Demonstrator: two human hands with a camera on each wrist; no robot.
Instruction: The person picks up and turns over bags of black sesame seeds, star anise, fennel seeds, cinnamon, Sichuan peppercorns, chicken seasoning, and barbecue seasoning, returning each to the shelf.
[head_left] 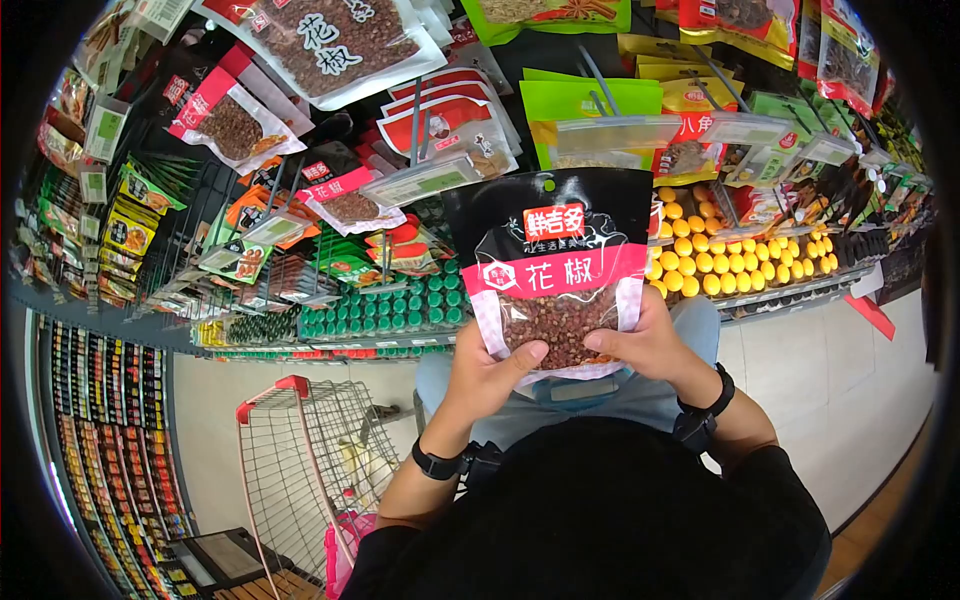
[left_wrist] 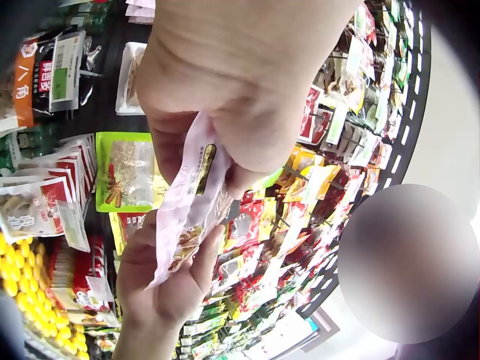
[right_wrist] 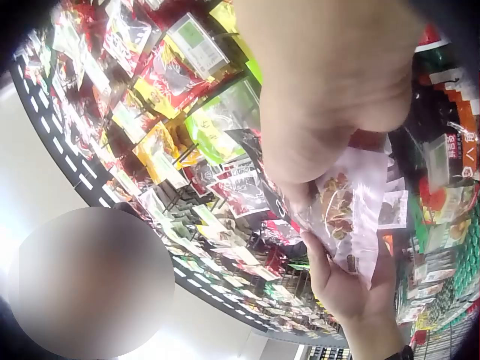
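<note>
A black and pink bag of Sichuan peppercorns [head_left: 560,270] is held up in front of the person, its printed face toward the head camera. Reddish-brown peppercorns show through its clear lower window. The left hand [head_left: 482,372] grips the lower left corner, thumb across the front. At the lower right corner the right hand [head_left: 645,345] holds it the same way, its thumb pointing inward. In the left wrist view the bag's pale bottom edge [left_wrist: 196,176] runs between both hands; the fingers behind the bag are mostly hidden in the head view.
Hanging spice packets [head_left: 340,195] fill the rack ahead, with price tags on the hooks. Below them stand green-capped jars [head_left: 385,308] and yellow-capped bottles [head_left: 740,262]. A wire shopping cart [head_left: 300,480] with a pink item inside stands at the left. More shelves [head_left: 115,430] line the far left.
</note>
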